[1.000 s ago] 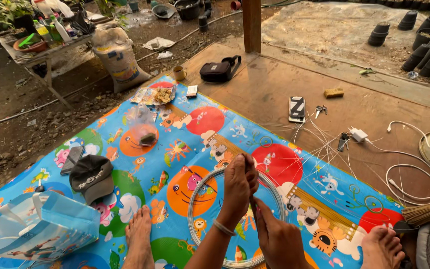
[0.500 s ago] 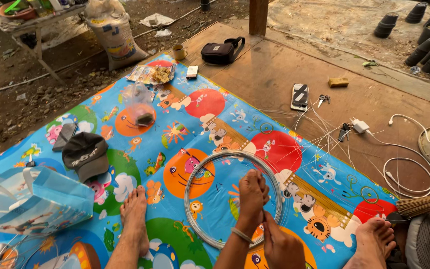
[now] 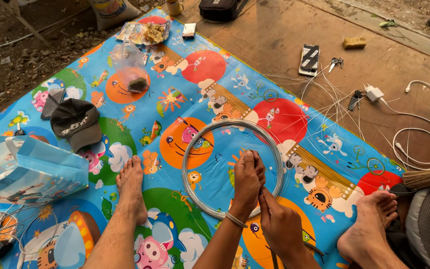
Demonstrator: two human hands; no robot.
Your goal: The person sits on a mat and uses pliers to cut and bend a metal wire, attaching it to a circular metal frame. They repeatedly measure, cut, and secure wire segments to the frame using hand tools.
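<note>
1. Both forearms are bare, with no sleeves reaching into view.
2. The left hand (image 3: pixel 247 182) carries a thin, pale bangle around its wrist.
3. The right hand (image 3: pixel 280 224) wears no ring or band that I can see.
4. Both feet are bare, with legs uncovered up to the frame edge.

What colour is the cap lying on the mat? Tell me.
Dark grey, nearly black, with pale lettering on its front; the cap shows clearly in the head view.

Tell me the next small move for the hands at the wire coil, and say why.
Probably lift the left hand to draw the strand free of the wire coil. Both hands pinch close together over the coil's near side, the right hand just below, and the coil lies flat on the mat.
</note>
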